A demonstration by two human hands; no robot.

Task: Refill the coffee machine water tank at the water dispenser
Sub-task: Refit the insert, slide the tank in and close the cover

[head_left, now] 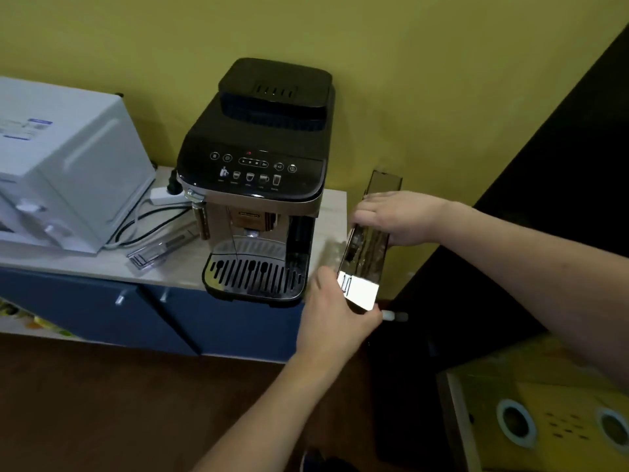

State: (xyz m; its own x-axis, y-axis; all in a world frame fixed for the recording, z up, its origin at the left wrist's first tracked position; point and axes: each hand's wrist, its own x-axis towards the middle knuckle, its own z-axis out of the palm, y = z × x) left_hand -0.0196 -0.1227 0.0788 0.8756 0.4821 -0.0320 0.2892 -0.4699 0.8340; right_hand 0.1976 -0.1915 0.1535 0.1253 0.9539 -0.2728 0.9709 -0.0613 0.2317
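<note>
Fingers (366, 212) of the right hand (396, 216) are curled over the top edge of the water tank (371, 253), gripping it partway along its length. Fingers of the left hand (335, 313) are closed on the tank's near end, just below its white front panel (361, 291). From the head camera, the smoky transparent tank sits just right of the coffee machine (258, 178), off the right edge of the desk (102, 264), held in the air by both hands and tilted with its far end higher. Left of the coffee machine a white appliance (64, 175) stands on the desk, with cables (149, 219) and a white power strip (165, 195) between them. Below the coffee machine are blue cabinet doors (102, 308).
</note>
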